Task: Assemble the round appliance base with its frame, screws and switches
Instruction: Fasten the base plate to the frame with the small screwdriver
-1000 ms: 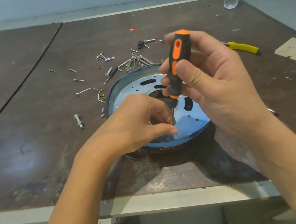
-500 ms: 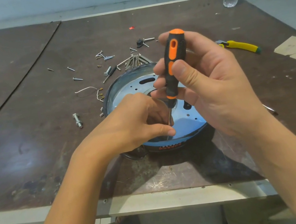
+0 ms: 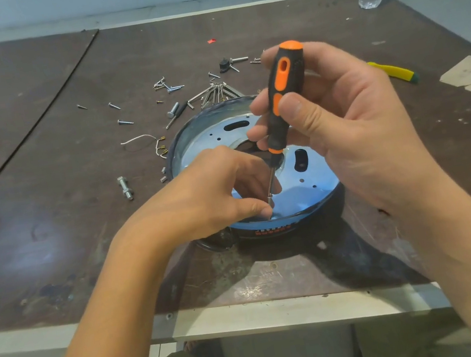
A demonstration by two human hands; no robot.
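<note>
Worn brown workbench (image 3: pixel 47 208) carries the round appliance base (image 3: pixel 312 223), sat near the front edge, centre-right, open side up, w/ the bluish sheet-metal frame plate (image 3: pixel 317 187) lying inside it. Base prob. light but stiff: thin pressed metal in a dark shell, so it could skate on the bench under a sideways push. Best held by the outer rim, not by the slot edges, which may be sharp. Right hand (image 3: pixel 353 129) is wrapped round the black-and-orange screwdriver (image 3: pixel 282 93), thumb across the handle front, tool near upright, shaft running down into the base's near side. Left hand (image 3: pixel 200 196) reaches in over the rim, thumb & forefinger pinched close about the shaft tip. A screw is prob. there, but fingers hide it, can't tell. Such a screw would be tiny, smooth, easy to drop thru a slot: hold it by the shank till the thread bites, press straight down. Spare loose screws (image 3: pixel 214 92) lie just beyond the base, a bolt w/ nut (image 3: pixel 125 188) to its left.
</note>
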